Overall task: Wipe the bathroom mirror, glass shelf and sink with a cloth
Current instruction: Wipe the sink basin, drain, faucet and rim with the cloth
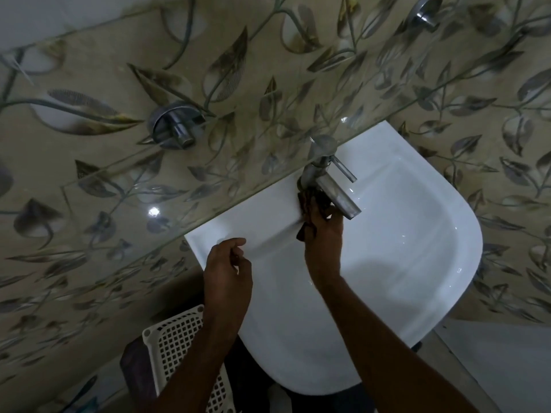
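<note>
A white sink [417, 234] hangs on the leaf-patterned wall, seen from above. A clear glass shelf [179, 180] spans the wall above its back edge. My right hand [323, 239] grips a dark brown cloth [310, 204] and holds it against the base of the chrome tap [325, 174], under the spout. My left hand [228, 272] hovers over the sink's left rim with loosely curled fingers and holds nothing. The mirror is out of view.
Chrome shelf brackets sit at the wall [176, 123] and at the top right [423, 10]. A white perforated plastic basket [176, 344] stands below the sink's left side, next to a dark object [137, 371].
</note>
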`<state>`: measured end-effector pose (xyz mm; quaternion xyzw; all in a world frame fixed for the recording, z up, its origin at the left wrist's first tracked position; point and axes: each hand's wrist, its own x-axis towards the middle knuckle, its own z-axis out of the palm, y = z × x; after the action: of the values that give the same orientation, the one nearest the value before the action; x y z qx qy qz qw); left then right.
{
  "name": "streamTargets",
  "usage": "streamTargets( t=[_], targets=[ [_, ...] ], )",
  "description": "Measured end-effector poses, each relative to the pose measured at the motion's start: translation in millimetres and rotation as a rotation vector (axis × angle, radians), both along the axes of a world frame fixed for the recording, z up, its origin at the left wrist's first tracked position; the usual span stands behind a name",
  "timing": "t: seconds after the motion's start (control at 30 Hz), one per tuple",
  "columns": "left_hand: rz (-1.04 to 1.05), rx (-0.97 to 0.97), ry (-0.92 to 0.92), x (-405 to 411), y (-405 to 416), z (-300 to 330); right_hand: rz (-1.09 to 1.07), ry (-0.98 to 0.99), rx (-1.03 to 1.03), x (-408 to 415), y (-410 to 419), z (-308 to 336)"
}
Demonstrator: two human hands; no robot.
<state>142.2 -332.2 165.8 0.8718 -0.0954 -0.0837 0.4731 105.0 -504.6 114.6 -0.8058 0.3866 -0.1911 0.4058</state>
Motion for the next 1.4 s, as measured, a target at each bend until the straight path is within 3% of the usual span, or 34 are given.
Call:
streamTargets(
  t=[0.1,0.3,0.37,0.43,0.57,0.8,0.97,1.13,1.3,1.4],
  targets=[
    [0.036,0.000,-0.041,-1.2,7.7,-1.6,0.004,-0.117,0.070,0.5,33.7,6.2],
    [0.058,0.048,-0.045,-1.8,17.8,-7.2,0.503,-0.158,-0.065,-17.5,99.0,1.1],
    [0.038,0.052,-0.041,-1.4,19.5,-8.6,0.569,-0.107,-0.142,-20.5,90.0,-5.1],
    [0.019,0.053,-0.054,-2.4,20.4,-7.9,0.633,0.013,-0.060,-26.8,73.3,-15.0],
    [0.019,0.018,-0.057,-5.1,25.4,-4.3,0.582,0.287,0.082,-43.5,29.5,-48.5],
    [0.071,0.006,-0.033,-12.5,54.0,-3.4,0.192,0.623,-0.218,-33.1,-39.8,-80.4],
    [0.110,0.029,-0.041,-18.7,66.8,-7.4,0.369,0.508,-0.089,-19.7,10.1,-56.0],
    [0.083,0.044,-0.014,-23.6,75.0,-8.9,0.376,0.381,0.135,-23.0,90.5,-26.8],
    [0.056,0.032,0.017,-26.1,80.0,-4.2,0.548,0.105,0.155,-33.9,113.4,23.0],
    [0.062,0.018,0.058,-26.8,82.7,-2.5,0.679,0.084,0.069,-52.3,130.4,20.9]
  ],
)
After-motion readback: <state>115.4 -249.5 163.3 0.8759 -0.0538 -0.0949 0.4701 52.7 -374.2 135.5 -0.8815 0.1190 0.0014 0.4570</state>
